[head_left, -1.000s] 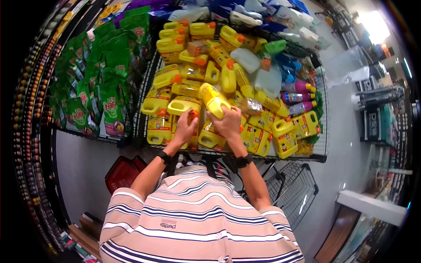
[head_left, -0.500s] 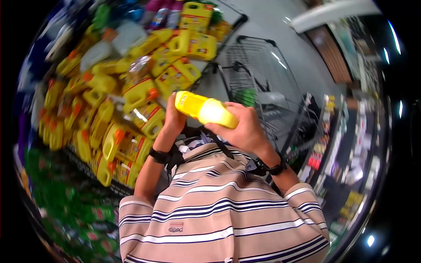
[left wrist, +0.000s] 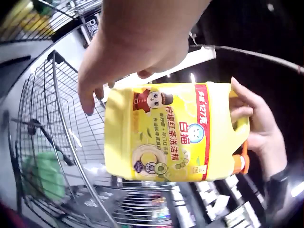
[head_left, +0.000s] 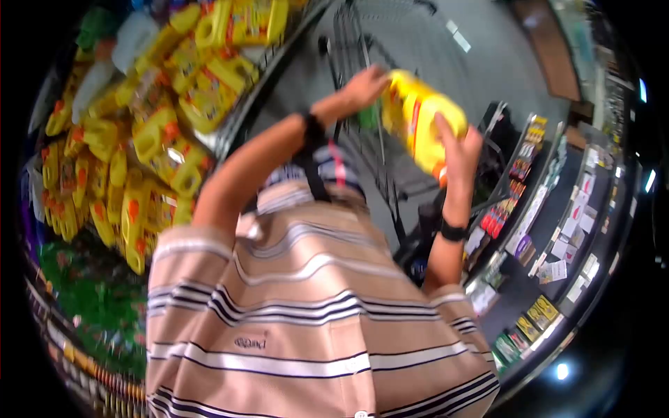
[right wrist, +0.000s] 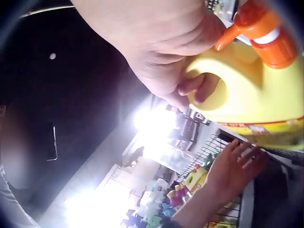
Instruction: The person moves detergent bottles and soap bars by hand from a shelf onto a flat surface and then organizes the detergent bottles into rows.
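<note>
Via my feeds, R hand (head_left: 460, 150) is curled thru the handle of the yellow jug (left wrist: 159, 133), gripping it. The orange cap (left wrist: 241, 164) sits just below R hand in the L wrist view. L hand (head_left: 367, 87), fingers loosely spread, is at the jug's opp. end; contact: I can't tell. The wire cart (left wrist: 72, 133) is beyond L hand, w/ a green item (left wrist: 42, 175) visible thru the mesh. Piled yellow jugs (head_left: 164, 139) lie left of L hand.
</note>
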`<control>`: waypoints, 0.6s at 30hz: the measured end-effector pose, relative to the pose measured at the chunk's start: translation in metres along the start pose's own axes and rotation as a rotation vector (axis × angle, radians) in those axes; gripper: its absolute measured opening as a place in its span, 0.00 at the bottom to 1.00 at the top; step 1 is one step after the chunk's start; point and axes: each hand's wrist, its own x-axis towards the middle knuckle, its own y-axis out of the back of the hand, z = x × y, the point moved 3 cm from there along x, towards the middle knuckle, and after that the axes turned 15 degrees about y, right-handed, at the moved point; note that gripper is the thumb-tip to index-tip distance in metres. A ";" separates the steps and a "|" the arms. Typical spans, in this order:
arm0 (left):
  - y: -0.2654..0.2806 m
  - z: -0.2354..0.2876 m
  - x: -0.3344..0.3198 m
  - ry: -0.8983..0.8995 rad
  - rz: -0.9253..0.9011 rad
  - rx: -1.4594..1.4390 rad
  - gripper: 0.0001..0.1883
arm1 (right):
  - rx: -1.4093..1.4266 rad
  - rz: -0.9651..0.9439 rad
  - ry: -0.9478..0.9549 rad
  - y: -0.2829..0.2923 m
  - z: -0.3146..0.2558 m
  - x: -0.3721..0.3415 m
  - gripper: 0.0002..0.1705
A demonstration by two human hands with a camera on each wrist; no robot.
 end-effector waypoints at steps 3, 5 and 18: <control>-0.010 0.006 0.018 0.022 0.008 0.513 0.23 | -0.096 -0.066 -0.117 -0.011 0.056 0.042 0.21; -0.023 0.000 0.012 0.024 -0.224 0.941 0.26 | -0.072 -0.093 -0.174 -0.024 0.120 0.072 0.21; -0.019 -0.006 -0.013 0.036 -0.382 1.123 0.39 | -0.001 -0.598 0.170 -0.145 0.357 0.104 0.22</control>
